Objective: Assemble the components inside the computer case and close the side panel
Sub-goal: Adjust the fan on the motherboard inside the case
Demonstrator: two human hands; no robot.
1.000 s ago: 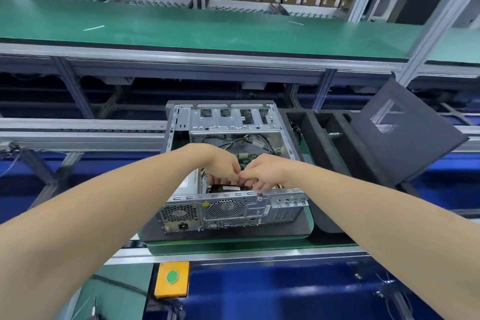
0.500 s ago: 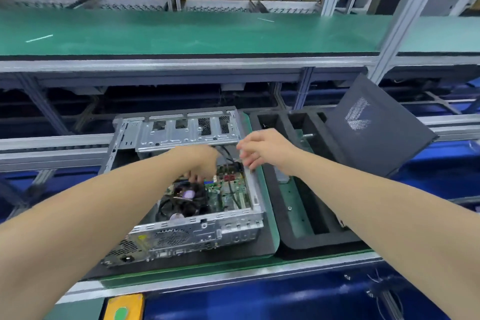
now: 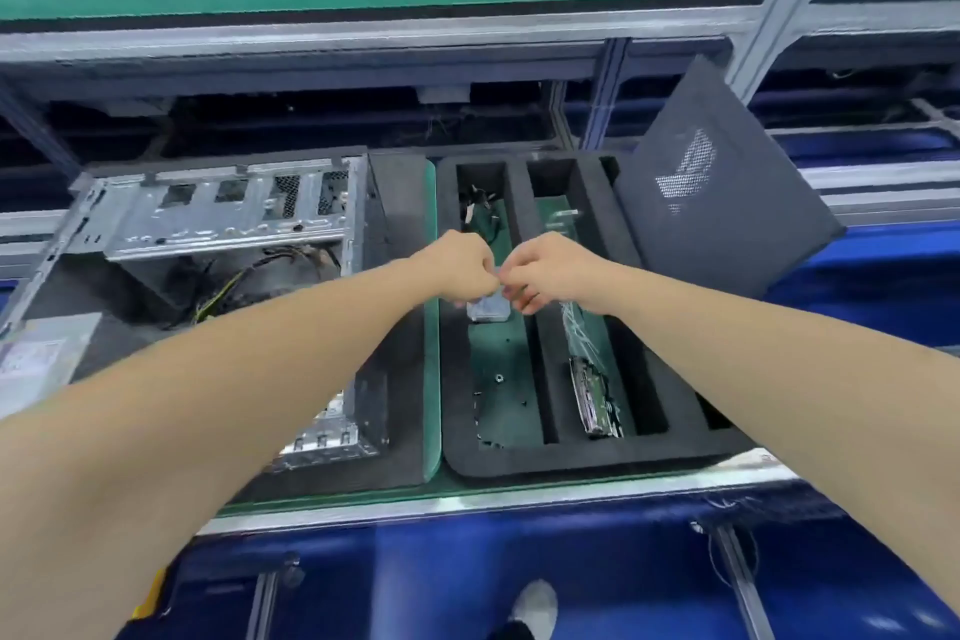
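pinching one small silvery part [image 3: 487, 308] between two hands, left hand [image 3: 464, 261], right hand [image 3: 551, 269], over one foam tray [image 3: 524, 465]

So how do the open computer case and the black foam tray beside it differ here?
The computer case is bare silver metal; the foam tray is matte black. The case holds cables and sits left of the hands; the tray is split into long slots holding small parts, and both the left hand and right hand work over it. Both lie open-topped on the green line.
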